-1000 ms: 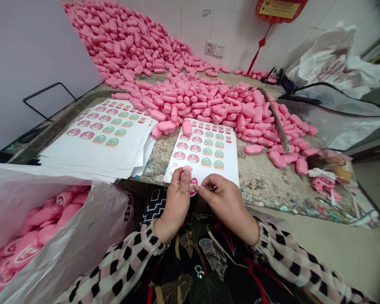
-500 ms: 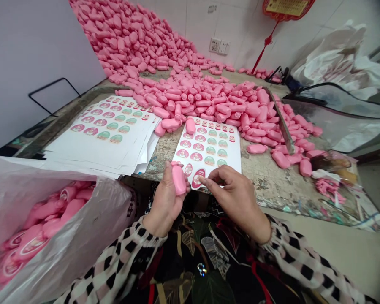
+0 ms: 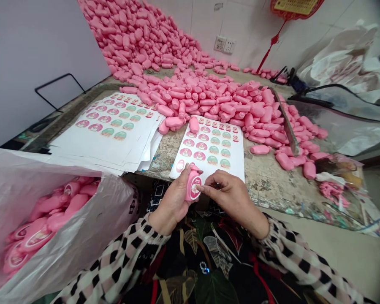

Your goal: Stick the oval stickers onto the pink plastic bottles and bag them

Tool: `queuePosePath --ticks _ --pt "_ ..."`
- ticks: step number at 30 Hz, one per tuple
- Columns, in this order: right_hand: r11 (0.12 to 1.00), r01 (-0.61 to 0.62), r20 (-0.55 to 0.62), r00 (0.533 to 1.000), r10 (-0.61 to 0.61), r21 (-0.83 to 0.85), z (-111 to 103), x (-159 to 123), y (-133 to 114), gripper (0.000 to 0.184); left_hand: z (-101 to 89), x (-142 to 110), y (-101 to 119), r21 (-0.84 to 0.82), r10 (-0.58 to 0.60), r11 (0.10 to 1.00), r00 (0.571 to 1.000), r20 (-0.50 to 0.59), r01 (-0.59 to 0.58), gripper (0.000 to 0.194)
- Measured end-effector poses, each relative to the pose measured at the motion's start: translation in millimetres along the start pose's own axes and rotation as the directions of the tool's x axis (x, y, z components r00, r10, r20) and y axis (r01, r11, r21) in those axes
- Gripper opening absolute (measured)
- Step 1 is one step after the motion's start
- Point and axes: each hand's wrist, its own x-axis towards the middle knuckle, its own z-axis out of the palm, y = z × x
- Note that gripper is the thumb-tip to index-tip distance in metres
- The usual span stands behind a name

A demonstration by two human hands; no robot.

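Observation:
My left hand (image 3: pixel 172 202) is closed around a small pink bottle (image 3: pixel 192 186), held upright just below the table edge. An oval sticker (image 3: pixel 196 189) lies on the bottle's front. My right hand (image 3: pixel 230 195) has its fingers bent, and its fingertips press the sticker onto the bottle. Just beyond both hands a sticker sheet (image 3: pixel 212 150) with pink and green oval labels lies on the table (image 3: pixel 266 177). A single pink bottle (image 3: pixel 194 124) rests on the sheet's far edge.
A big heap of pink bottles (image 3: pixel 209 99) covers the table's far side and climbs the back corner. A stack of sticker sheets (image 3: pixel 110 126) lies at left. A clear plastic bag (image 3: pixel 66 236) with labelled bottles sits at lower left. Plastic bags (image 3: pixel 335 114) stand at right.
The left hand turned the bottle so its front faces up. The right hand brought the oval sticker from the air onto the bottle. The camera view shifted slightly.

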Motion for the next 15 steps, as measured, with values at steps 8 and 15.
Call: queuePosePath --ticks 8,15 --pt "0.999 -0.027 -0.001 1.0 0.027 -0.035 2.1 0.1 -1.1 0.017 0.3 0.1 -3.0 0.019 0.047 0.999 0.999 0.024 -0.048 0.051" --pt "0.999 -0.032 0.004 0.999 0.032 -0.028 2.2 0.6 -1.2 0.018 0.5 0.8 -2.7 0.038 0.03 0.999 0.999 0.019 -0.03 0.052"
